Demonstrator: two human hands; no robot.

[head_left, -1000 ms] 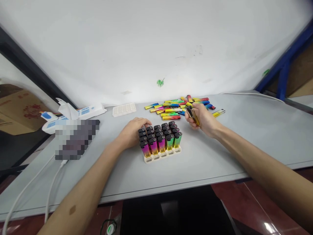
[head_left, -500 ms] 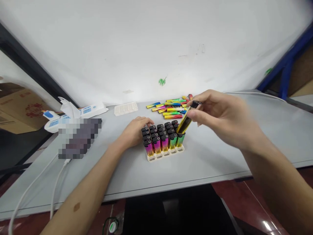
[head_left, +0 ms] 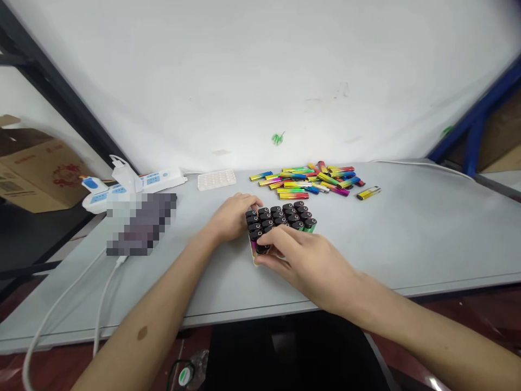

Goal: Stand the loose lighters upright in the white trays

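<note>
A block of black-topped lighters [head_left: 279,214] stands upright in rows in a white tray [head_left: 255,263], whose front is mostly hidden behind my right hand. My right hand [head_left: 309,260] pinches one lighter [head_left: 262,250] between thumb and fingers at the tray's front left corner. Its lower body is covered by the fingers, so how deep it sits I cannot tell. My left hand [head_left: 234,217] is curled against the tray's back left corner, with fingertips bent behind the last row; its thumb is hidden.
Behind the tray lies a loose pile of shiny multicoloured lighters [head_left: 295,184], with one yellow lighter [head_left: 368,192] apart to the right. A second white tray [head_left: 216,180] lies near the wall. At left are a power strip [head_left: 158,182], cables and a blurred-out dark device [head_left: 142,225].
My right hand has carried the lighter from above the tray's right side down to its front left corner. My left hand stays by the back left corner. The view has shifted slightly.
</note>
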